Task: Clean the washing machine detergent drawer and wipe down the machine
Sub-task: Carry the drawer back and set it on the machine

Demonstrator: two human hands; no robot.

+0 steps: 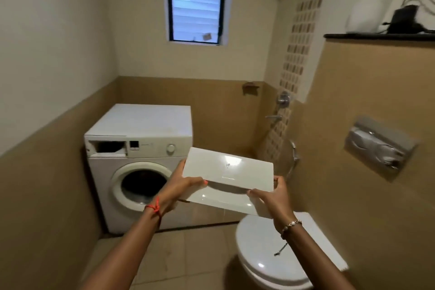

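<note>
A white front-loading washing machine (141, 148) stands in the far left corner, its round door (141, 186) facing me. Its drawer slot (108, 147) at the top left is open and dark, with no drawer in it. I hold the white detergent drawer (228, 172) in the air in front of the machine, its glossy front panel turned to me and tilted down to the right. My left hand (183, 186) grips its left end, fingers curled under the edge. My right hand (273, 193) grips its lower right edge.
A white toilet (277, 256) with its lid down sits at the lower right. A chrome flush plate (379, 148), a wall tap (282, 101) and a hand spray (294, 150) are on the right wall. A dark ledge (376, 36) above carries a white object and cables. The floor is tiled.
</note>
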